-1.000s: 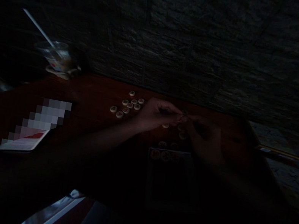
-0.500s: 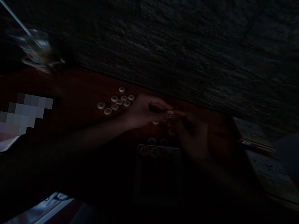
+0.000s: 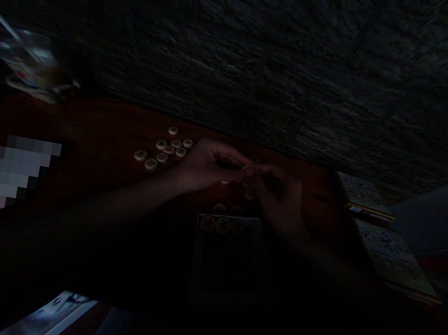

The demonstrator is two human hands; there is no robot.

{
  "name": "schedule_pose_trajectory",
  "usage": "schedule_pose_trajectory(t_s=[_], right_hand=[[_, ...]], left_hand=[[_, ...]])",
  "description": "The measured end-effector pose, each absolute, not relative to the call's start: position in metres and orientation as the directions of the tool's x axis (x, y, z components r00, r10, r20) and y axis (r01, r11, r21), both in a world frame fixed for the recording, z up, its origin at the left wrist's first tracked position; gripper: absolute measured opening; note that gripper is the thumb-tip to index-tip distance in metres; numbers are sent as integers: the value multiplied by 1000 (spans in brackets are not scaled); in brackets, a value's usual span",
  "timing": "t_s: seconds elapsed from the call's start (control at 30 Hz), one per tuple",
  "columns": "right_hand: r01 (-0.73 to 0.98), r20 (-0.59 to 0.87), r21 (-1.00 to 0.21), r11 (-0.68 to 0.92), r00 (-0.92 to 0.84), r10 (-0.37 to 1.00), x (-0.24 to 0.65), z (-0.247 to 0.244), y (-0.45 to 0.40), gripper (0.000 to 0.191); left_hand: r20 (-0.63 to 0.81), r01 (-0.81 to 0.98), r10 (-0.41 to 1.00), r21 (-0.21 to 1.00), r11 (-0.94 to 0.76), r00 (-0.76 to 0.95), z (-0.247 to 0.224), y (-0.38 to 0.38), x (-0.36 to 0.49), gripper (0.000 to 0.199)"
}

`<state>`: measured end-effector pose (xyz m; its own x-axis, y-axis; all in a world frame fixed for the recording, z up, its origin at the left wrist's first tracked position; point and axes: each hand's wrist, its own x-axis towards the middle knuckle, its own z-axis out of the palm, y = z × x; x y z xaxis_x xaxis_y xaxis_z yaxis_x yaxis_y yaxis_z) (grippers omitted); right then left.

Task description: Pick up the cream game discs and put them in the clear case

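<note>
My left hand point(image 3: 202, 166) and my right hand point(image 3: 283, 198) meet fingertip to fingertip above the table. Both are closed in a pinch around a round Chinese chess piece point(image 3: 248, 169), mostly hidden by the fingers. Beneath and behind the hands, more pieces show in part, such as a disc point(image 3: 249, 194) under the right fingers. Nearer me stands a dark, shallow square box point(image 3: 194, 255). Along its far edge lies a row of pieces, among them one with a red character point(image 3: 208, 223). Beyond that edge are two more discs point(image 3: 220, 208). Darkness hides much of the box.
Several loose pieces point(image 3: 161, 157) lie left of my left hand. A clear plastic cup point(image 3: 30, 61) with a straw stands far left, and a blurred-out flat item point(image 3: 11, 170) lies closer. Two patterned boxes point(image 3: 393, 255) rest at the right. A stone wall point(image 3: 240, 78) borders the table's back.
The view has shifted slightly, moving everything left. My right fingertips have closed in on the piece at my left fingertips, and its red-marked face is now largely covered.
</note>
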<state>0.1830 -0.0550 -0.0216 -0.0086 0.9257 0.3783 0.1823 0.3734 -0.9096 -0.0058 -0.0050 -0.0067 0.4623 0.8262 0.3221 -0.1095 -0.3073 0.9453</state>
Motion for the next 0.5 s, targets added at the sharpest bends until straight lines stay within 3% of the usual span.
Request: schedule_pose_trajectory(t_s=[0.3,0.5], right_hand=[[218,378,-904,368,7,926,186,-23,-54,35],[225,393,-897,380,13,919,184,-19,-56,41]], left_hand=[[229,-138,861,973,-186,455,-7,-7,-5,20],[274,-107,820,961,-256,502,-6,-7,-5,31]])
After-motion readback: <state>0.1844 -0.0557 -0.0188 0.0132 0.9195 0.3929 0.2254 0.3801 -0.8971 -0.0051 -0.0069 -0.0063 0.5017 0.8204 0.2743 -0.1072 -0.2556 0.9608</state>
